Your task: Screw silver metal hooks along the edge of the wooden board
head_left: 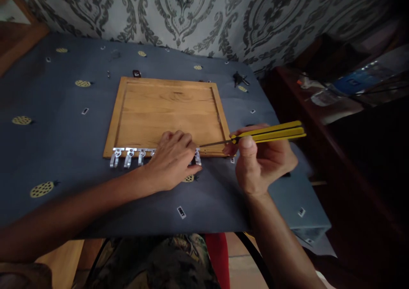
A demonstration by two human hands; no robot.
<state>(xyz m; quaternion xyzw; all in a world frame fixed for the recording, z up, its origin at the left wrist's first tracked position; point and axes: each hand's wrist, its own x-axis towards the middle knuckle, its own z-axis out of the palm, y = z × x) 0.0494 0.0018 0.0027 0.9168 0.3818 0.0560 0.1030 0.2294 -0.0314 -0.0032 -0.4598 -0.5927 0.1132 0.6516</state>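
A framed wooden panel (166,114) lies flat on the table. Along its near edge runs a silver hook rail (129,154) with several hooks hanging over the side. My left hand (172,159) lies over the rail's right part, fingers bent on the wood and thumb below the edge, pressing on the rail and hiding some hooks. In my right hand (263,163) is a yellow screwdriver with a black stripe (275,132), thumb along its handle. Its thin shaft points left, and the tip reaches the rail's right end, close to my left fingers. Whether it sits in a screw I cannot tell.
A grey-blue cloth with pineapple prints (70,131) covers the table. Behind the panel lie a small dark object (136,73) and, at right, a black item (240,79). A dark red shelf (306,97) holding plastic bottles stands at right. A patterned wall rises behind.
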